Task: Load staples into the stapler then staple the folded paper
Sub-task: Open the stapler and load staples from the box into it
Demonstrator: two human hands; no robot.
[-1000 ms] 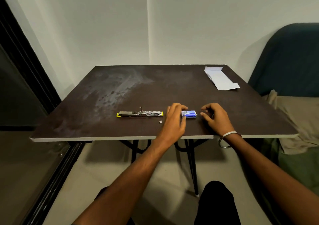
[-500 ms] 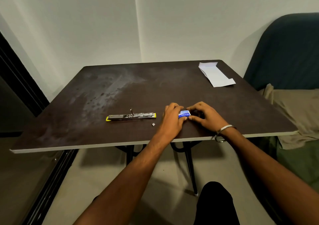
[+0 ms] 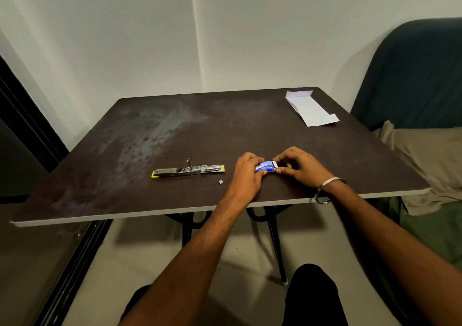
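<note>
A small blue staple box [image 3: 266, 167] rests on the dark table [image 3: 175, 135] near its front edge. My left hand [image 3: 246, 175] pinches the box's left end. My right hand [image 3: 298, 168] grips its right end, where a pale inner tray shows. The metal stapler [image 3: 188, 171] with yellow ends lies flat and swung open, left of my hands. A tiny loose piece of staples [image 3: 220, 181] sits between the stapler and my left hand. The folded white paper [image 3: 310, 108] lies at the far right corner.
A dark blue sofa with a beige cloth [image 3: 425, 155] stands right of the table. A dark door frame [image 3: 27, 130] runs along the left. My knees sit under the table's front edge.
My right hand has moved left and closed on the right end of the staple box, which my left hand kept holding. The camera has tilted a little.
</note>
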